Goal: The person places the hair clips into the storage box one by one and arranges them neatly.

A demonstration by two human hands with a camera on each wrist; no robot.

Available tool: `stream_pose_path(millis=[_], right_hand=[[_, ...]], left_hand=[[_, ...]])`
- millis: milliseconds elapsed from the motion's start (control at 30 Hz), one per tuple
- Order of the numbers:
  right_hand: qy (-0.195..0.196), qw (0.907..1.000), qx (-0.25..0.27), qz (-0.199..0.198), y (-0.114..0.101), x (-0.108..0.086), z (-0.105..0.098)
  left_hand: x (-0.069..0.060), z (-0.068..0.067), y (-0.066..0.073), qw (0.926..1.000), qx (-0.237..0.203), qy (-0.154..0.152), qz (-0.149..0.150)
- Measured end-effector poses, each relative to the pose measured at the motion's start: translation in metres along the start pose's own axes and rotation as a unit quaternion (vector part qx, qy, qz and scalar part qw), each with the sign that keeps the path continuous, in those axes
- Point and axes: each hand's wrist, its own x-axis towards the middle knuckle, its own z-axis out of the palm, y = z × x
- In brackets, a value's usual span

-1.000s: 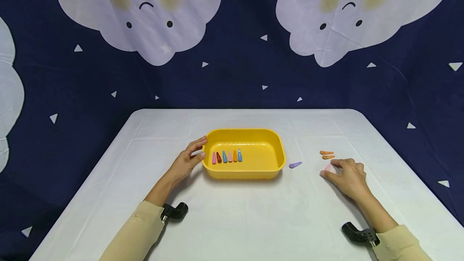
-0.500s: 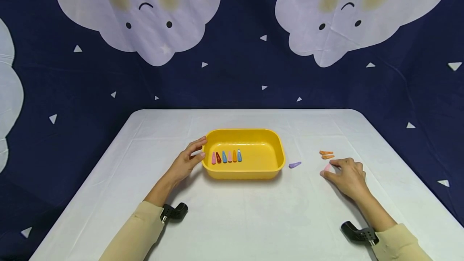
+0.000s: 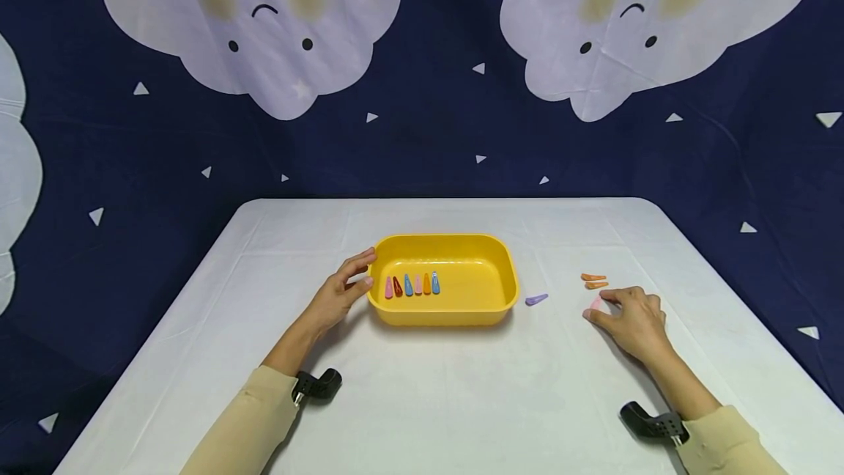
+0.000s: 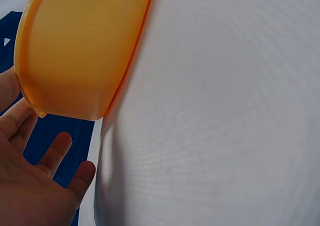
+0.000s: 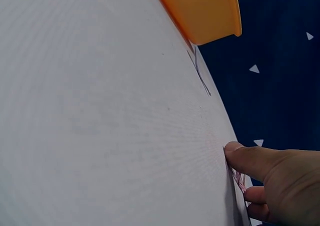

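Observation:
My left hand (image 3: 339, 304) touches the left end of a yellow tray (image 3: 445, 318), its fingers relaxed; in the left wrist view this hand (image 4: 35, 181) lies by the tray's end wall (image 4: 75, 61), with other fingers spread apart. On the table to the right, my right hand (image 3: 631, 325) pinches a pink hair clip (image 3: 596, 304) between thumb and forefinger, partly covering it. In the right wrist view the thumb (image 5: 245, 158) presses at the clip's near edge. Two orange hair clips (image 3: 596, 285) lie just beyond that hand.
Inside the tray, several hair clips stand in a row at the left, among them a dark red clip (image 3: 398, 286) and an orange clip (image 3: 427, 284). A purple hair clip (image 3: 537, 300) lies between tray and right hand. White cloth covers the table (image 3: 448, 402).

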Motion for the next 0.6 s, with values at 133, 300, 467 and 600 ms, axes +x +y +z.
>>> stream_pose_path(millis=[133,300,467,600], right_hand=[[-0.001,1.0000,-0.003,0.000,0.0004,0.0009,0.0004],[-0.001,1.0000,-0.004,-0.001,0.0006,0.0019,0.0007],[0.002,1.0000,-0.002,-0.004,0.0009,0.0022,0.0007],[0.005,1.0000,0.000,-0.005,0.0010,0.0021,0.0004]], left_hand=[[0.0005,-0.0002,-0.0009,1.0000,0.005,-0.001,0.001],[0.0002,-0.0003,-0.0001,1.0000,0.004,-0.002,-0.001],[0.0001,-0.0002,0.0006,1.0000,0.001,-0.002,0.000],[0.0002,0.0000,0.0007,1.0000,0.000,-0.002,0.000]])
